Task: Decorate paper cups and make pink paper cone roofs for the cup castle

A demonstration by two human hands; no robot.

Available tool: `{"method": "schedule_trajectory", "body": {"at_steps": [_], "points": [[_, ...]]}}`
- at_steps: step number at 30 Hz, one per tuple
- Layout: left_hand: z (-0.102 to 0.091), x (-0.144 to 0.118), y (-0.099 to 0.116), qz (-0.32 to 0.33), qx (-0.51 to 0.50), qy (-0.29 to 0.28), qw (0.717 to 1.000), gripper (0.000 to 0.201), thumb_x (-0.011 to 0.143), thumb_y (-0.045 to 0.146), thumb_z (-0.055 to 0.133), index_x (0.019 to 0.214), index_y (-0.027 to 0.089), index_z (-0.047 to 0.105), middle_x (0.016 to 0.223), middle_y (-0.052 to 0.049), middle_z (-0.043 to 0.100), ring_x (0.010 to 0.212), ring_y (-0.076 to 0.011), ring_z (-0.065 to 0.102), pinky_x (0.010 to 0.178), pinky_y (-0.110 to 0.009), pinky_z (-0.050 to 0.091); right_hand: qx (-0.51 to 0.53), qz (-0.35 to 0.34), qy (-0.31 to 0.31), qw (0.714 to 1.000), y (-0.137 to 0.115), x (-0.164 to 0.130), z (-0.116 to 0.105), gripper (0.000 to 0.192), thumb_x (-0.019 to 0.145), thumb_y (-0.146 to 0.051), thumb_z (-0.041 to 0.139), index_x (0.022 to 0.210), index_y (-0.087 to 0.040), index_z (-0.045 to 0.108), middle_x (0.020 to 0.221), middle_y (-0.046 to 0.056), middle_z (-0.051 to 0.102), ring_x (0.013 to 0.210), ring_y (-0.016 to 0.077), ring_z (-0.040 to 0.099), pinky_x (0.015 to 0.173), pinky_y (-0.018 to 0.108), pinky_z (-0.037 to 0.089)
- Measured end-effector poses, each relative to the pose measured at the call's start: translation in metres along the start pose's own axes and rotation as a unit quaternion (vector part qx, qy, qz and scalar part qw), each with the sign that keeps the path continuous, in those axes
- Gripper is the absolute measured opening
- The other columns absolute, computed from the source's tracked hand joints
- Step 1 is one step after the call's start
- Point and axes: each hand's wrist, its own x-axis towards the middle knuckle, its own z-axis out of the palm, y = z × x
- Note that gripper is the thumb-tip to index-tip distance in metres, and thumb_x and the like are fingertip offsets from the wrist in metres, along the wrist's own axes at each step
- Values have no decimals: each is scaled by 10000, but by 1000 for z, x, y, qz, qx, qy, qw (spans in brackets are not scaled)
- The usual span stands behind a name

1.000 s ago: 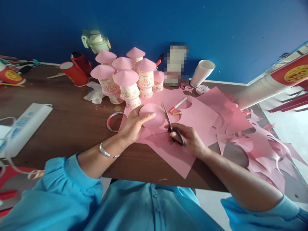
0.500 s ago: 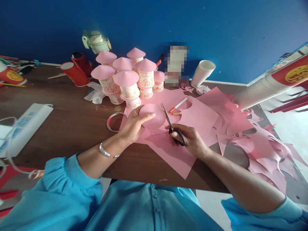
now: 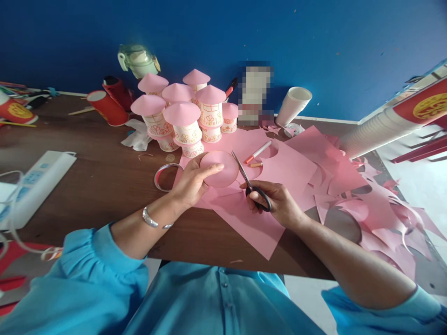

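Observation:
My left hand [image 3: 193,182] pinches a round pink paper disc [image 3: 223,174], thumb on top and fingers beneath. In my right hand [image 3: 275,200] is a pair of scissors [image 3: 257,196] with black handles. Their blades point up and away, close to the disc's right edge, and look nearly closed. Below both hands lie pink paper sheets [image 3: 258,232]. A capped marker [image 3: 257,152] and a short orange-tan stick [image 3: 256,165] rest on the paper just beyond the scissors.
Several paper-cup towers with pink cone roofs [image 3: 182,114] stand behind my left hand. A tape roll [image 3: 164,177] lies left of it. Pink offcuts [image 3: 384,214] spread at right, near stacked white cups [image 3: 370,132]. A power strip [image 3: 42,181] sits at far left.
The disc and the scissors have barely shifted; the scissors' tips sit slightly further left. Both hands keep their hold, and the rest looks the same.

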Motion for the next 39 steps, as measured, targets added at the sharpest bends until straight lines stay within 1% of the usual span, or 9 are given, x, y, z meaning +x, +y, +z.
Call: {"method": "schedule_trajectory", "body": {"at_steps": [8, 17, 20, 22, 25, 28, 34, 37, 39], "points": [[-3, 2, -2, 11, 16, -4, 1000, 274, 727, 336, 897, 918, 197, 758, 883, -19, 782, 826, -207, 722, 759, -314, 587, 4, 26, 10, 1000, -1, -1, -1, 564, 867, -697, 760, 1045, -163, 749, 623, -14, 621, 528, 120, 542, 509, 277, 454], [-2, 3, -3, 33, 15, -23, 999, 334, 747, 366, 886, 1007, 190, 772, 931, -44, 795, 908, -245, 738, 830, -355, 597, 23, 23, 54, 998, 0, 1, -1, 549, 870, -688, 763, 1075, -181, 710, 685, 3, 671, 610, 148, 604, 584, 294, 492], [-5, 3, -5, 43, 41, -6, 998, 329, 736, 355, 896, 988, 190, 762, 912, -34, 784, 871, -229, 721, 798, -337, 581, 20, 25, 62, 998, 2, 2, -2, 558, 867, -675, 771, 1121, -183, 707, 718, 5, 677, 641, 156, 617, 593, 295, 486], [-8, 4, -7, 43, 61, -5, 997, 315, 733, 358, 902, 957, 195, 752, 896, -23, 773, 837, -213, 702, 770, -321, 563, 23, 13, 86, 996, 4, 2, -2, 524, 850, -621, 812, 1139, -199, 698, 761, 5, 684, 683, 161, 630, 610, 294, 491], [-12, 3, -10, 31, 94, -30, 995, 291, 753, 371, 894, 932, 199, 741, 879, -15, 758, 804, -199, 682, 750, -306, 542, 29, -19, 134, 990, 6, 4, -2, 507, 807, -502, 879, 1186, -241, 665, 899, 19, 722, 824, 182, 677, 710, 313, 536], [-10, -1, -8, 13, 143, -77, 987, 277, 778, 388, 876, 924, 190, 748, 872, -23, 754, 792, -196, 670, 731, -297, 525, 43, -34, 147, 988, 6, 6, 0, 519, 798, -446, 882, 1216, -262, 636, 988, 29, 736, 923, 197, 693, 771, 331, 555], [6, -11, 0, 33, 240, -145, 959, 251, 817, 387, 843, 956, 181, 808, 1007, -67, 802, 977, -267, 716, 898, -361, 557, 21, -34, 149, 988, 4, 8, 11, 474, 732, -436, 914, 1065, -240, 640, 798, -29, 659, 732, 146, 613, 658, 287, 493], [7, -13, 0, 29, 218, -158, 963, 367, 789, 408, 880, 1070, 185, 803, 1088, -82, 804, 1031, -287, 722, 900, -367, 570, 40, -27, 152, 987, 4, 9, 11, 436, 747, -401, 884, 1069, -239, 637, 806, -30, 652, 712, 135, 593, 633, 280, 474], [4, -12, -2, 8, 181, -162, 970, 489, 759, 409, 909, 1175, 192, 774, 1135, -92, 794, 1042, -283, 721, 858, -345, 585, 75, -30, 176, 981, 5, 10, 8, 411, 751, -374, 863, 1072, -238, 644, 807, -35, 642, 688, 123, 566, 613, 273, 460]]}}
